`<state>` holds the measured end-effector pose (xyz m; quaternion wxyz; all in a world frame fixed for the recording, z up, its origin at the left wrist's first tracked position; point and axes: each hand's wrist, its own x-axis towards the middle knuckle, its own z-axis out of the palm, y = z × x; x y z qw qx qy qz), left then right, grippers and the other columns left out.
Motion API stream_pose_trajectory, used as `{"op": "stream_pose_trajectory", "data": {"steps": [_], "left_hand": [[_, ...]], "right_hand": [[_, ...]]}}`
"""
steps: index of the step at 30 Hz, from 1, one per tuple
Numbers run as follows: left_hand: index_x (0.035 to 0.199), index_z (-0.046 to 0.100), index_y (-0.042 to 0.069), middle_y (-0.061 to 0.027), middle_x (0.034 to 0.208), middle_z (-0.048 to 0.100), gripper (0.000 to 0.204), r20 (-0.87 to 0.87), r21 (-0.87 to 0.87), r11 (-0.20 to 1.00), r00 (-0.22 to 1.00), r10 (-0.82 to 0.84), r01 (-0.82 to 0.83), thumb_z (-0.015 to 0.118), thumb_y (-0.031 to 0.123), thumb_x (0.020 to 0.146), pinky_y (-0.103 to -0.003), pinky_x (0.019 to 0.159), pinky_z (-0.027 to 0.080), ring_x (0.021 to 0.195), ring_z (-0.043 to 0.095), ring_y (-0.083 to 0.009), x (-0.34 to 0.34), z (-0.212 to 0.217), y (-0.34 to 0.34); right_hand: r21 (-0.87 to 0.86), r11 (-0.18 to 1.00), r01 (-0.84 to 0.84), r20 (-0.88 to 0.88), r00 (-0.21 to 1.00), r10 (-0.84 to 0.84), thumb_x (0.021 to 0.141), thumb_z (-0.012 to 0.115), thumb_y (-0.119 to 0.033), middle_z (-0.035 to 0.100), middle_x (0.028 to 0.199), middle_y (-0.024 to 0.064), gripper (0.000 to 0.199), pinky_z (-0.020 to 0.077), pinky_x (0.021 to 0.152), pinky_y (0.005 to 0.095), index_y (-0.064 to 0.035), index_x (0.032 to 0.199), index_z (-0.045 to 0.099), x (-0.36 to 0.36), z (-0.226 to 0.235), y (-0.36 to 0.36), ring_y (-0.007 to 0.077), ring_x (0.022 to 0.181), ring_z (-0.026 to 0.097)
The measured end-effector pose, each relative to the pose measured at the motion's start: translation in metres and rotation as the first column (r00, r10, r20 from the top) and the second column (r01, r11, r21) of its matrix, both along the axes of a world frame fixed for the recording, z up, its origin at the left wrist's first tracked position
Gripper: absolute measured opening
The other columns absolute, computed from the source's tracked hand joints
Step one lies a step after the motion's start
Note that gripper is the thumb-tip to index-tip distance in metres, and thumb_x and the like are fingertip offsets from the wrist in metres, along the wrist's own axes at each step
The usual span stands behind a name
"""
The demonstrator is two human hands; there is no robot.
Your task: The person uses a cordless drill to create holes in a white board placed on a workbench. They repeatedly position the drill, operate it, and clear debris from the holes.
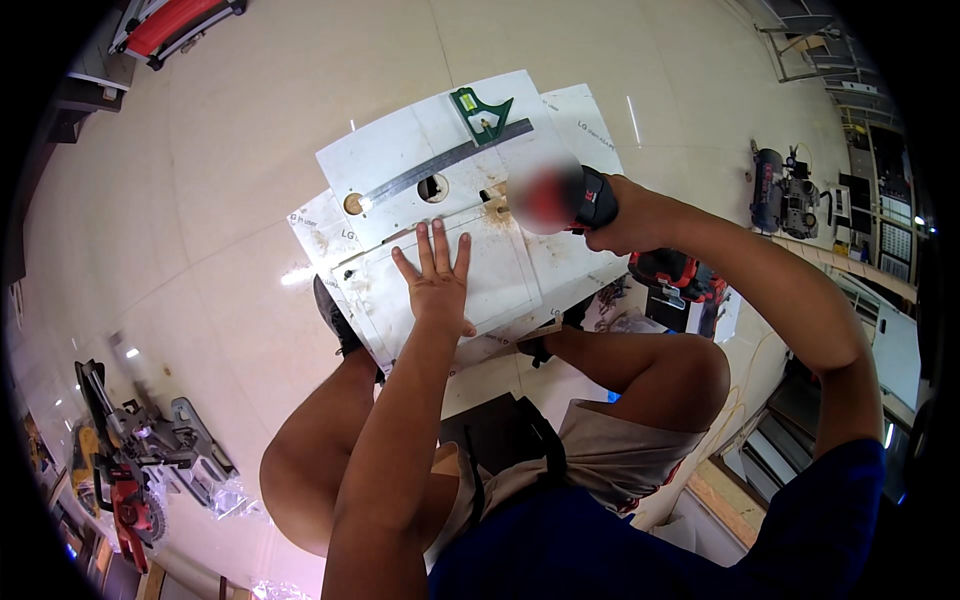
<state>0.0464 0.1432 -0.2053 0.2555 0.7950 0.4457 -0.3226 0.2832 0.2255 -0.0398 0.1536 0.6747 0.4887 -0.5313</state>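
Note:
My left hand (437,280) lies flat, fingers spread, on a white panel (500,270) marked with thin pencil-like lines. At the panel's right side my right hand (625,215) grips a red-and-black power tool (597,200); its front is blurred, so its exact kind cannot be made out. Brown dust and a small dark slot (490,194) show beside the tool. Beyond my left hand, a round hole (433,188) is cut through the white sheet. A combination square with a green head (482,115) rests farther off, its steel blade (440,168) slanting across the sheet.
More white sheets (585,120) lie underneath, between my bent legs. Right of my knee sits another red-and-black power tool (680,275). A compressor-like machine (785,190) stands on the tiled floor at right. At left are a red circular saw (130,510) and a grey-black machine (165,450).

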Motion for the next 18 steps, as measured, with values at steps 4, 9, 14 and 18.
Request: {"op": "stream_pose_trajectory", "data": {"steps": [4,9,14,18], "left_hand": [[0.167,-0.006,0.010,-0.0338,0.169,-0.010,0.163,0.006,0.009,1.000,1.000,0.004,-0.004,0.092,0.069,0.050,-0.082,0.113,0.008,0.155,-0.012,-0.0541,-0.0027,-0.0011,-0.0012],[0.167,-0.005,0.010,-0.0337,0.169,-0.010,0.163,0.007,0.008,1.000,1.000,0.005,-0.005,0.092,0.069,0.050,-0.082,0.113,0.008,0.156,-0.012,-0.0541,-0.0025,-0.0012,-0.0009],[0.167,-0.006,0.010,-0.0340,0.169,-0.010,0.164,0.012,0.007,1.000,1.000,0.006,-0.006,0.092,0.070,0.050,-0.083,0.113,0.008,0.156,-0.012,-0.0540,-0.0016,-0.0021,-0.0013],[0.167,-0.006,0.010,-0.0340,0.169,-0.011,0.164,-0.003,0.001,1.000,1.000,0.007,-0.007,0.092,0.070,0.050,-0.083,0.113,0.008,0.156,-0.012,-0.0539,-0.0036,-0.0029,-0.0012]], "right_hand": [[0.029,1.000,0.005,0.018,1.000,-0.006,0.077,0.072,-0.010,0.064,0.077,0.0075,0.042,0.0508,0.054,0.0341,0.0023,0.114,0.056,-0.0063,0.0045,-0.0016,0.0155,0.058,0.060],[-0.060,0.998,-0.006,0.005,1.000,0.006,0.077,0.076,-0.013,0.063,0.082,0.0046,0.048,0.0524,0.058,0.0311,-0.0053,0.120,0.057,-0.0033,0.0046,0.0040,0.0127,0.062,0.059],[0.004,1.000,0.001,0.024,1.000,-0.001,0.078,0.070,-0.010,0.063,0.076,0.0066,0.039,0.0501,0.054,0.0340,0.0011,0.113,0.057,-0.0072,0.0066,0.0005,0.0145,0.058,0.059],[0.003,1.000,0.006,-0.012,1.000,-0.006,0.078,0.069,-0.009,0.063,0.076,0.0066,0.039,0.0499,0.054,0.0341,0.0007,0.113,0.057,-0.0068,0.0011,0.0008,0.0143,0.057,0.058]]}}
